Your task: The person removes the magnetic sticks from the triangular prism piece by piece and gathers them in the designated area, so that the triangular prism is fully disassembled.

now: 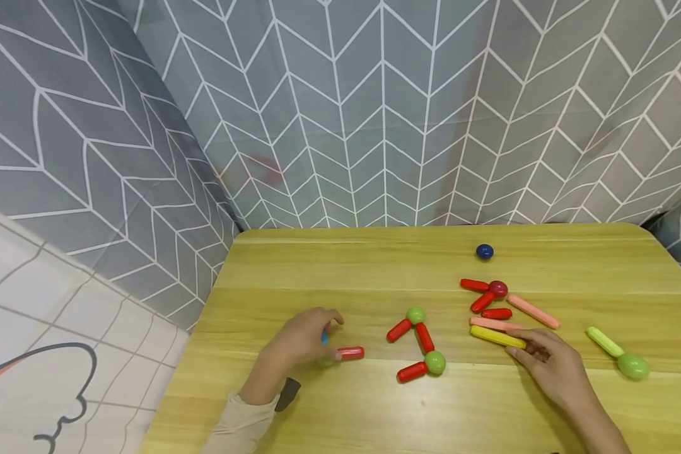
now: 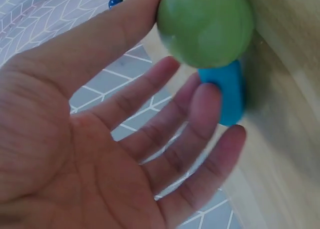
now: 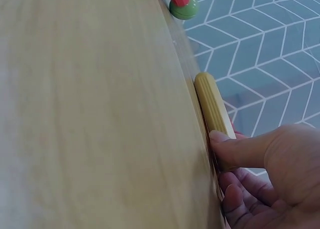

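Observation:
My left hand (image 1: 328,335) hovers over a small cluster at the table's left. Its fingertips touch a blue stick (image 1: 325,338) (image 2: 225,91) and its thumb lies against a green ball (image 1: 326,362) (image 2: 205,26). A red stick (image 1: 350,353) joins that ball. In the left wrist view the left hand (image 2: 172,64) shows a spread palm with nearly straight fingers. My right hand (image 1: 524,345) (image 3: 225,159) pinches the near end of a yellow stick (image 1: 496,337) (image 3: 212,101) that lies flat on the wooden table (image 1: 346,265).
Between the hands lies a zigzag of red sticks (image 1: 424,337) and green balls (image 1: 434,362). Behind the right hand are red sticks around a dark red ball (image 1: 497,289), pink sticks (image 1: 533,311) and a blue ball (image 1: 485,251). A light green stick with a green ball (image 1: 632,366) lies at the right. A grey curtain (image 1: 374,113) hangs behind.

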`<action>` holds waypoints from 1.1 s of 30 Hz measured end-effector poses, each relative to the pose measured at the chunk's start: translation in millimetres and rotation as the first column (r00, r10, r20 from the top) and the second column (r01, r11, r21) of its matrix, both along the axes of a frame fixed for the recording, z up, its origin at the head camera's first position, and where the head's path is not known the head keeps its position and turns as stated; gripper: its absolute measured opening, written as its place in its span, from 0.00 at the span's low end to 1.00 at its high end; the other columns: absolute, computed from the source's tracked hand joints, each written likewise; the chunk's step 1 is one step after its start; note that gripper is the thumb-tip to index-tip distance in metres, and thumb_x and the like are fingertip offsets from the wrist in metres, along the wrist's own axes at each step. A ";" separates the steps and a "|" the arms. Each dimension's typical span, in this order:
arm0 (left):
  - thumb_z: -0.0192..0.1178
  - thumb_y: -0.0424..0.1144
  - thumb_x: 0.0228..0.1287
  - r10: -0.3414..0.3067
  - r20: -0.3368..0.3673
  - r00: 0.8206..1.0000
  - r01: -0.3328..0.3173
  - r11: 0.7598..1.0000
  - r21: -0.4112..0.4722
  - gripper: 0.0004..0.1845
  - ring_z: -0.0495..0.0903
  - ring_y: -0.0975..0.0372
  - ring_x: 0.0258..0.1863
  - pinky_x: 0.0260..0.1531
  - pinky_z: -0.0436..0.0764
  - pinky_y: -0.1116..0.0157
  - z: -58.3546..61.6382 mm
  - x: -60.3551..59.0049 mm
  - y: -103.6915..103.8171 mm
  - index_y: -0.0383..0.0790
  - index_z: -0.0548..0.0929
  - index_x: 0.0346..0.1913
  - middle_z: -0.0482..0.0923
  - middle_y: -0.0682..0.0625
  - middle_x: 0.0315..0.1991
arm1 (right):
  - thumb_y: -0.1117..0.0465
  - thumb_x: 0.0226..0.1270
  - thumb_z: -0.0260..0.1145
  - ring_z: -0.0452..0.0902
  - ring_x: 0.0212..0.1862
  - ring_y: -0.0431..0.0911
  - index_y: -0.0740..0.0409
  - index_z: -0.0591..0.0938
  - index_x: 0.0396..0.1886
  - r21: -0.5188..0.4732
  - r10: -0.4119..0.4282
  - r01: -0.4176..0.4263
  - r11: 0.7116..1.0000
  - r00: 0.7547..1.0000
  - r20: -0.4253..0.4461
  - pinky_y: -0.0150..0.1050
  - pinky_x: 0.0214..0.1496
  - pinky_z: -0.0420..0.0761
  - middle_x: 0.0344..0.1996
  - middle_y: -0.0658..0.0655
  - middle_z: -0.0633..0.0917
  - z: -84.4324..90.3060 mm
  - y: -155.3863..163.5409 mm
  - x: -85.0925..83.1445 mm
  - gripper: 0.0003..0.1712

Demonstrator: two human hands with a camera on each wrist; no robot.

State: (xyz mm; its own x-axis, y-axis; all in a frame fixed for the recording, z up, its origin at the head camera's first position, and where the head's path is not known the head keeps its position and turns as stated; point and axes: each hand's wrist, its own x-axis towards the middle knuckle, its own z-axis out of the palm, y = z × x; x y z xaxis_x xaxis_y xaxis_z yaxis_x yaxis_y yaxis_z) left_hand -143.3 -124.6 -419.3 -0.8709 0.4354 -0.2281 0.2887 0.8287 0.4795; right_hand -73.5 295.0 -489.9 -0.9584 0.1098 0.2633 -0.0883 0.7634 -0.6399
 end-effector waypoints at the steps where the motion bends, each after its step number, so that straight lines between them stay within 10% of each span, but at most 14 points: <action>1: 0.78 0.42 0.51 -0.009 -0.007 1.000 0.009 1.000 0.008 0.28 0.75 0.60 0.40 0.47 0.78 0.57 -1.0 -0.4 0.6 0.44 0.81 0.57 0.80 0.49 0.43 | 0.67 0.56 0.77 0.67 0.29 0.28 0.56 0.89 0.46 0.004 -0.002 0.002 1.000 1.000 0.004 0.26 0.27 0.70 0.30 0.49 0.81 0.1 0.0 -0.2 0.16; 10: 0.74 0.39 0.58 0.035 -0.068 0.997 -0.030 0.997 0.066 0.36 0.74 0.58 0.42 0.47 0.79 0.55 -3.9 -4.0 6.7 0.48 0.73 0.69 0.77 0.47 0.50 | 0.64 0.58 0.77 0.67 0.31 0.27 0.56 0.88 0.48 0.024 -0.032 0.031 0.999 0.998 0.062 0.27 0.29 0.72 0.32 0.50 0.82 3.8 -0.4 -0.5 0.17; 18: 0.67 0.45 0.66 0.084 -0.032 0.996 -0.083 0.996 0.029 0.25 0.72 0.60 0.33 0.36 0.73 0.63 -10.5 -6.0 5.8 0.38 0.77 0.62 0.76 0.52 0.32 | 0.64 0.53 0.80 0.68 0.30 0.26 0.56 0.89 0.45 0.006 -0.032 0.032 0.999 0.999 0.005 0.25 0.28 0.69 0.30 0.50 0.82 1.2 -1.1 -2.1 0.17; 26: 0.68 0.39 0.64 0.148 0.027 0.989 -0.150 0.982 0.115 0.26 0.75 0.60 0.33 0.34 0.74 0.64 -15.6 -5.9 6.8 0.35 0.75 0.63 0.80 0.51 0.34 | 0.67 0.50 0.80 0.68 0.31 0.27 0.57 0.89 0.43 0.018 -0.061 0.062 0.998 0.997 -0.047 0.21 0.30 0.68 0.31 0.51 0.83 0.1 -4.7 -7.5 0.17; 33: 0.72 0.43 0.60 0.125 0.006 0.992 -0.125 0.991 0.056 0.34 0.78 0.57 0.43 0.45 0.79 0.55 -16.1 -4.8 4.8 0.39 0.72 0.67 0.80 0.48 0.42 | 0.65 0.55 0.78 0.68 0.32 0.23 0.58 0.89 0.43 0.003 -0.064 0.064 0.998 0.993 -0.096 0.19 0.31 0.69 0.34 0.54 0.83 3.2 -5.8 -8.9 0.14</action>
